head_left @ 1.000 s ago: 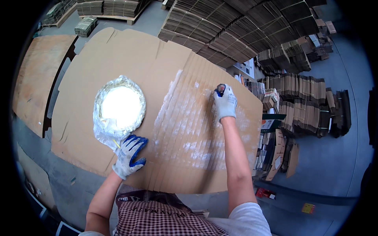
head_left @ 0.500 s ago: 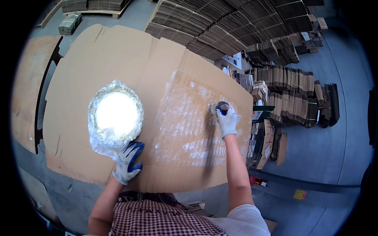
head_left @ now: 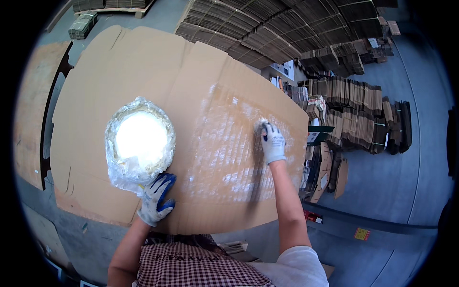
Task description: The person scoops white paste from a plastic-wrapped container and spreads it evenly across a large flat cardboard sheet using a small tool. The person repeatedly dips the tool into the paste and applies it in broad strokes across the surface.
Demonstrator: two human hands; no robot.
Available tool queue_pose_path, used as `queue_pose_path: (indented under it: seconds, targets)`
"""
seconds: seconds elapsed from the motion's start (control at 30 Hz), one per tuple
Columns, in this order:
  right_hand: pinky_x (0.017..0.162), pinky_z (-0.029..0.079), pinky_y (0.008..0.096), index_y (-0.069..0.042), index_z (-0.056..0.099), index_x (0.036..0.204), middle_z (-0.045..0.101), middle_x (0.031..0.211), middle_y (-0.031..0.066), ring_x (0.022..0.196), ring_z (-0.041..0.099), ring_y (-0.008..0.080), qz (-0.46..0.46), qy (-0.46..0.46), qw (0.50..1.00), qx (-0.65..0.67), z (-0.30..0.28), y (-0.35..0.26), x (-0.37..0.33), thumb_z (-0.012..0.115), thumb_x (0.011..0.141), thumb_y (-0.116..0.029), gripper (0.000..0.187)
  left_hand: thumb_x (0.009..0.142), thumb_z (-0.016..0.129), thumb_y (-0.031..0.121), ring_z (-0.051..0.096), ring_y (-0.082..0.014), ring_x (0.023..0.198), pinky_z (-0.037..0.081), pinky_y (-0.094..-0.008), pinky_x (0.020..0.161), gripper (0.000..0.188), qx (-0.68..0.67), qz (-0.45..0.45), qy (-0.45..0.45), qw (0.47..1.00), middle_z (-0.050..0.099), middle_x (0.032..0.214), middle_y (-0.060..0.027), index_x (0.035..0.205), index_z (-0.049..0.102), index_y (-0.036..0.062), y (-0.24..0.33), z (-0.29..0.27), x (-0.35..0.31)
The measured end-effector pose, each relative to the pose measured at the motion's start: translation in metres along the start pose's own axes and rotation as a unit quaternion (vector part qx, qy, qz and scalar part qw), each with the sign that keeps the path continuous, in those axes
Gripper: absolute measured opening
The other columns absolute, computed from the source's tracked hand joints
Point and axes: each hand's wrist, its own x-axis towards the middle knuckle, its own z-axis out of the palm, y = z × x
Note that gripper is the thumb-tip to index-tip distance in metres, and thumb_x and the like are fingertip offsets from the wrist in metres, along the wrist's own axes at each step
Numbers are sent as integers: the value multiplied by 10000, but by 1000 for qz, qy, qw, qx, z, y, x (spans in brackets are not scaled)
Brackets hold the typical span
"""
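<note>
A large flat sheet of brown cardboard (head_left: 129,57) lies in front of me. On its right part is a wet, whitish, streaky patch of paste (head_left: 224,158). My right hand (head_left: 273,142), in a white glove with blue palm, is closed around a brush (head_left: 261,124), pressed to the patch's upper right; its handle is mostly hidden by the fingers. Left of the patch stands a round basin (head_left: 116,167) wrapped in crinkled clear film, its white contents glaring bright. My left hand (head_left: 157,198), gloved alike, rests open on the cardboard at the basin's lower edge, fingertips beside the film.
Bundled stacks of flat cardboard (head_left: 234,28) stand beyond the sheet, with more bundles (head_left: 354,115) along the right. A wooden board (head_left: 40,115) lies at the left. Grey floor (head_left: 401,191) runs along the right, with a small yellow card (head_left: 362,233) on it.
My right hand has turned and shifted slightly up and left with the brush, whose pale tip now shows past the fingers. My left hand stays by the basin.
</note>
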Motion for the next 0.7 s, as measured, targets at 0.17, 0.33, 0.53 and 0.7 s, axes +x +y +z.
queue_pose_path:
  seconds: [0.17, 0.33, 0.53, 0.7]
  targets:
    - [791, 442, 374, -79, 505, 1089, 555, 1028, 118, 910, 537, 286, -42, 19, 999, 3, 1, -10, -3, 533, 743, -126, 350, 673, 557, 298, 435, -341, 1103, 300, -418, 959, 579, 4, -6, 1, 1000, 491, 1180, -157, 1171, 476, 14, -2, 1, -4]
    - [793, 437, 374, -81, 511, 1063, 551, 1022, 134, 920, 531, 305, 54, 1, 999, 7, 2, 19, 1, 560, 711, -82, 355, 672, 561, 298, 447, -346, 1089, 314, -420, 950, 578, 7, 0, -1, 1000, 496, 1173, -160, 1169, 479, 15, 4, -1, 0]
    - [806, 428, 373, -69, 533, 1026, 557, 1002, 148, 927, 530, 316, 16, 2, 998, 65, -5, -10, -3, 584, 695, -64, 334, 676, 565, 310, 451, -346, 1084, 315, -421, 947, 581, 1, -10, 11, 1000, 499, 1172, -159, 1169, 482, 15, 2, 0, -2]
    - [799, 437, 378, -87, 544, 1029, 565, 1005, 127, 920, 534, 297, 43, 12, 999, 27, -7, 14, 11, 517, 729, -60, 303, 679, 562, 309, 452, -347, 1082, 313, -421, 947, 578, 10, -7, 5, 1000, 501, 1167, -159, 1170, 481, 15, 2, 0, 1]
